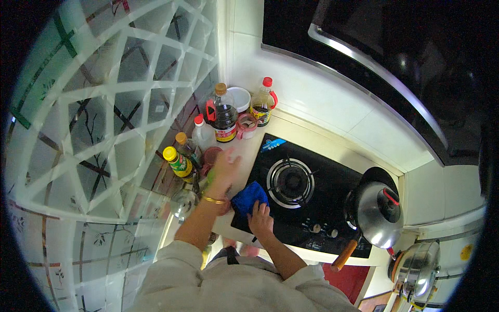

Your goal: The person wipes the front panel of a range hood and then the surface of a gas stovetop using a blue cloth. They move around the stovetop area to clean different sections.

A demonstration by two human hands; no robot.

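My right hand (pixel 261 220) has its fingers on the lower edge of a bunched blue cloth (pixel 249 198), which lies over the left edge of the black glass gas hob (pixel 327 202). My left hand (pixel 225 171), motion-blurred and wearing a gold bracelet at the wrist, is over the counter strip left of the hob. Its fingers look spread, with nothing visible in them. Just beside it stands a reddish-pink cup (pixel 211 155), partly covered by the hand. A small green thing (pixel 211 176) shows behind the left hand and is too hidden to name.
A yellow-capped bottle (pixel 180 163), a red-capped clear bottle (pixel 203 133), a large soy sauce bottle (pixel 225 117) and a pink-handled jar (pixel 247 125) line the tiled wall. A lidded wok (pixel 376 214) covers the right burner, its wooden handle (pixel 344 255) jutting forward. Overhead hangs a range hood (pixel 366 58).
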